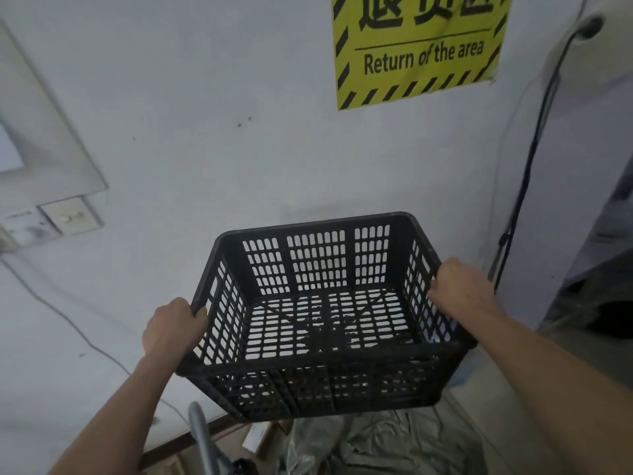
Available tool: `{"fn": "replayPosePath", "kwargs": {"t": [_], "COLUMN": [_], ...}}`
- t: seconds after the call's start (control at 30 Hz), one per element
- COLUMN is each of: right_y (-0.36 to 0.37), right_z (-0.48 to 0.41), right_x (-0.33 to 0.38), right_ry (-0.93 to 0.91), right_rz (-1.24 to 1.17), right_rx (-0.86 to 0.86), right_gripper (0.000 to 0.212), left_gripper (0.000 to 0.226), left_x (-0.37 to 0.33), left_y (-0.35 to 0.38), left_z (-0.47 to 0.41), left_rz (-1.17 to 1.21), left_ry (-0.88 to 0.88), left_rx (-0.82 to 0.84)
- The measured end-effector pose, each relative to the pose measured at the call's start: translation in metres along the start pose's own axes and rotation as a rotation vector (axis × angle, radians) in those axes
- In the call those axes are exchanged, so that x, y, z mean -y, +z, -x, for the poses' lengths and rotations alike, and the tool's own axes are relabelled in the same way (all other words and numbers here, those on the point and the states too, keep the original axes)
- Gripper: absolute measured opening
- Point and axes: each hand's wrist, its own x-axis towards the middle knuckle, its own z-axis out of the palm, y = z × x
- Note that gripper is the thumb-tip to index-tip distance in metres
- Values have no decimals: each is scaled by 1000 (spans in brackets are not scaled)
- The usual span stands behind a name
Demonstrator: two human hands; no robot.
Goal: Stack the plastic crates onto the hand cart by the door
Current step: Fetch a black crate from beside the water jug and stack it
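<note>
While the crate (pixel 318 382) is held, sheeting (pixel 376 447) lies below

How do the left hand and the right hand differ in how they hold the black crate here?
The left hand grips the crate by its left rim; the right hand grips the right rim. The left hand sits lower in the picture than the right hand. Both curl over the rim about midway along it, holding the empty crate off the ground.
</note>
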Motion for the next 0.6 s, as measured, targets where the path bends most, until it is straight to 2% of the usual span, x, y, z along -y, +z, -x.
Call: {"fn": "replayPosePath", "kwargs": {"t": [0.27, 0.6], "right_y": [1, 12], "right_z": [8, 41], "right_x": [36, 141], "right_ry": [-131, -382], "right_rz": [-58, -117], "right_rx": [25, 55], "right_gripper": [25, 28], "left_gripper": [31, 30], "left_x": [38, 129], "left_y": [-56, -144], "left_z": [24, 93], "left_rz": [-58, -98], "left_ry": [-98, -343], "left_rx": [-84, -194]}}
